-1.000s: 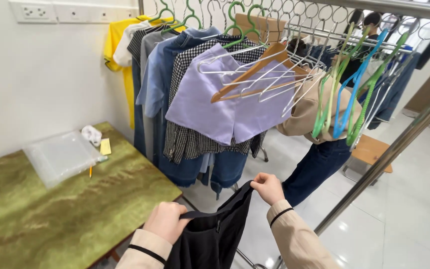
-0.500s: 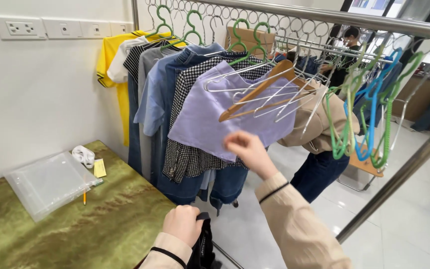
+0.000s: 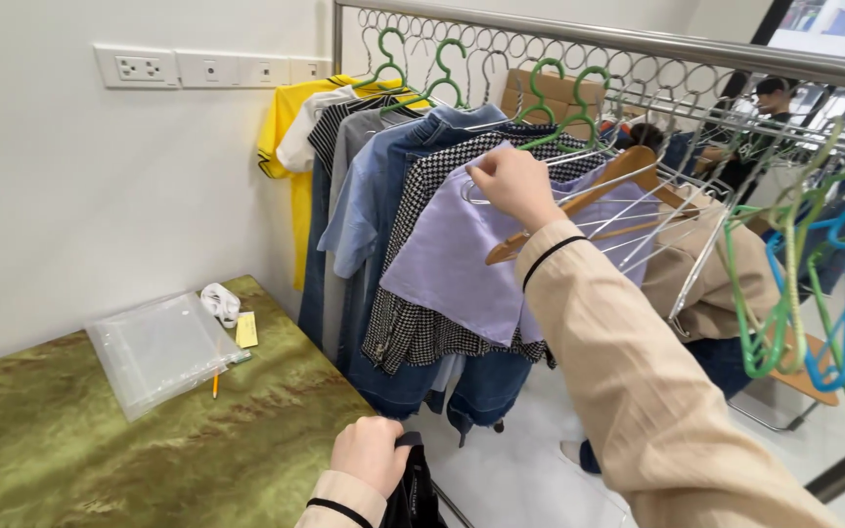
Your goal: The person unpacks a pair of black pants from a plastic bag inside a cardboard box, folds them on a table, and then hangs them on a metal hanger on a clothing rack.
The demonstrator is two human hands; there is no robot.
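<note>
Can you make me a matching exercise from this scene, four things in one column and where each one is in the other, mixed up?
Things:
1. right hand
2. left hand
3. clear plastic bag
4. yellow shirt

Places:
A. at the wall end of the rail
B. flat on the green table top
C. on a thin wire hanger over the lilac top
D. low down, gripping a black garment

Pairs: 1-C, 2-D, 3-B, 4-A

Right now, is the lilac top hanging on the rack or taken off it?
Hanging. The lilac top hangs among the other clothes on the rack; the right hand touches its upper edge.
</note>
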